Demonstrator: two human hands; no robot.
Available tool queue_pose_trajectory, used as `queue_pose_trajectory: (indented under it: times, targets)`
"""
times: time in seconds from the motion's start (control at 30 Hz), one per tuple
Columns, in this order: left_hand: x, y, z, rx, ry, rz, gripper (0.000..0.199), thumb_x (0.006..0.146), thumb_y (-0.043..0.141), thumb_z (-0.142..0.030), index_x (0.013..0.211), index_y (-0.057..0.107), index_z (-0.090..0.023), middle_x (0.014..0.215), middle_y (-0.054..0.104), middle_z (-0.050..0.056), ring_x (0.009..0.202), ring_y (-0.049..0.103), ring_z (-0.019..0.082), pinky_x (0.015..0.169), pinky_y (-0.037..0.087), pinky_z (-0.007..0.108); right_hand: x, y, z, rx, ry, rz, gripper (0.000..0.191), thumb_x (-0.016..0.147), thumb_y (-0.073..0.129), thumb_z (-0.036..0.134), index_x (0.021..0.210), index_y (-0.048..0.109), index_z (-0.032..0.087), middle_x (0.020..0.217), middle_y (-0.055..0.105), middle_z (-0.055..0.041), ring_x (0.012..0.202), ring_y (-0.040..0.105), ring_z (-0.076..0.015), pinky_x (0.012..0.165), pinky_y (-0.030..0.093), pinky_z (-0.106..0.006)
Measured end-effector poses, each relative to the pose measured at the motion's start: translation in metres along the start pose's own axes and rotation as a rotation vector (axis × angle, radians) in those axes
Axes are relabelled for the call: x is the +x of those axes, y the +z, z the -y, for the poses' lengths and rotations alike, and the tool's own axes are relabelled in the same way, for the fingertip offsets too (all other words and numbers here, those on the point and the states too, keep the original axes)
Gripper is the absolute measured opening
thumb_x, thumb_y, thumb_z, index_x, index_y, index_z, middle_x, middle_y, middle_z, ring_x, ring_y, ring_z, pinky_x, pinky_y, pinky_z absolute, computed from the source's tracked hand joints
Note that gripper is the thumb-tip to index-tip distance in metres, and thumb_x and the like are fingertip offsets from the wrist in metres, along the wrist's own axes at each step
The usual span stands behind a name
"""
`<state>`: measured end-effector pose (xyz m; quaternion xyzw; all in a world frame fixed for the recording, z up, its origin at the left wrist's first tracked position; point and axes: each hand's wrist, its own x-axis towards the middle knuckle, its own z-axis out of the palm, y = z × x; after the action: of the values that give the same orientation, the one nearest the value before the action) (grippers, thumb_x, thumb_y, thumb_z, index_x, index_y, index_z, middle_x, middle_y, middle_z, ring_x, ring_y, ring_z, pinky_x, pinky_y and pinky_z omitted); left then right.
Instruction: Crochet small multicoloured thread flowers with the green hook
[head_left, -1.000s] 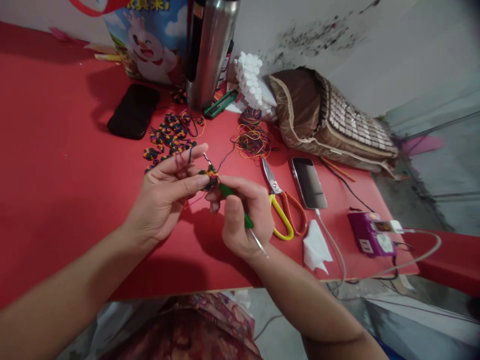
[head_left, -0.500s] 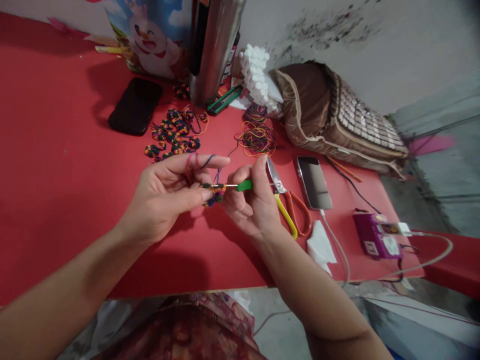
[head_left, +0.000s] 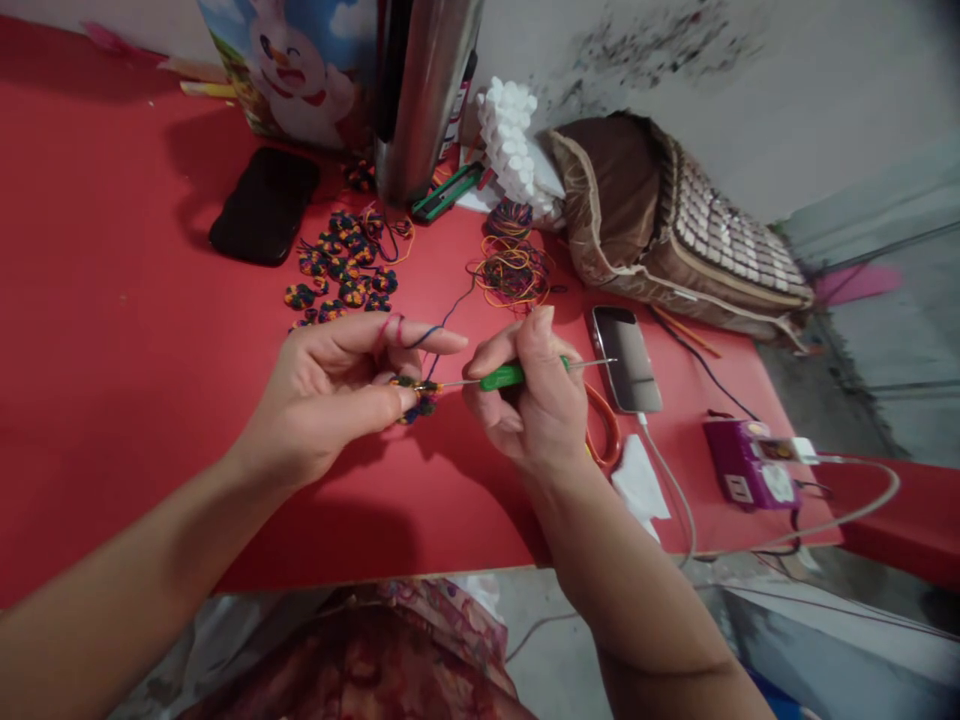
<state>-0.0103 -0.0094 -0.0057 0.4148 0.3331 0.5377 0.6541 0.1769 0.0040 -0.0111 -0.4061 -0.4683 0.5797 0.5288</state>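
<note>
Between thumb and fingers, my left hand [head_left: 322, 400] pinches a small multicoloured crochet piece [head_left: 418, 408]. Yarn loops round its outstretched index finger, and a dark blue strand [head_left: 454, 308] runs back to a loose heap of yarn [head_left: 513, 268]. My right hand [head_left: 536, 390] is closed on the green grip of a crochet hook [head_left: 502, 377]. The hook's thin metal shaft reaches left to the crochet piece; its other metal end sticks out to the right past my thumb. Several finished-looking crochet pieces [head_left: 346, 262] lie beyond my left hand.
Scissors [head_left: 604, 430] lie partly hidden behind my right hand. To the right are a phone [head_left: 628, 358] on a cable, white tissue [head_left: 641, 480] and a purple power box [head_left: 750, 465]. A black phone-like object [head_left: 266, 207], green cutter [head_left: 448, 193], metal flask [head_left: 427, 100] and brown cushion [head_left: 675, 215] stand farther back.
My right hand has moved right with the crochet hook, away from my left hand, covering more of the scissors. The crochet piece has shifted slightly left and down.
</note>
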Motion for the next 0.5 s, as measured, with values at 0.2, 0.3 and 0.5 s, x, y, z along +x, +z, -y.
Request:
queue_pose_trajectory:
  times: [0.2,0.3,0.5]
  targets:
    - [0.0018,0.0046,-0.0001,-0.055,0.054,-0.017,0.035,0.070,0.085,-0.001,0.089,0.092,-0.030,0.095,0.086,0.002,0.066,0.066,0.010,0.054,0.057,0.019,-0.0021,0.0009,0.0027,-0.033,-0.035,-0.020,0.069,0.099,0.063,0.083,0.065,0.074,0.024,0.040,0.051,0.0051,0.028,0.026,-0.0055,0.031,0.014,-0.024]
    - [0.0017,0.0063,0.0002,-0.034,0.068,-0.052,0.037,0.070,0.084,0.001,0.087,0.092,-0.030,0.099,0.088,0.002,0.070,0.069,0.010,0.061,0.060,0.019,-0.0036,0.0017,0.0042,-0.024,-0.050,-0.040,0.066,0.101,0.064,0.079,0.066,0.076,0.025,0.041,0.055,0.0042,0.029,0.026,-0.0054,0.032,0.016,-0.024]
    - [-0.0014,0.0048,0.0042,0.046,0.121,-0.105,0.036,0.076,0.089,-0.005,0.090,0.093,-0.037,0.088,0.083,0.000,0.064,0.064,0.013,0.057,0.057,0.025,-0.0055,0.0022,0.0057,-0.042,-0.048,-0.079,0.063,0.101,0.065,0.078,0.068,0.078,0.026,0.043,0.057,0.0034,0.030,0.030,-0.0064,0.033,0.020,-0.025]
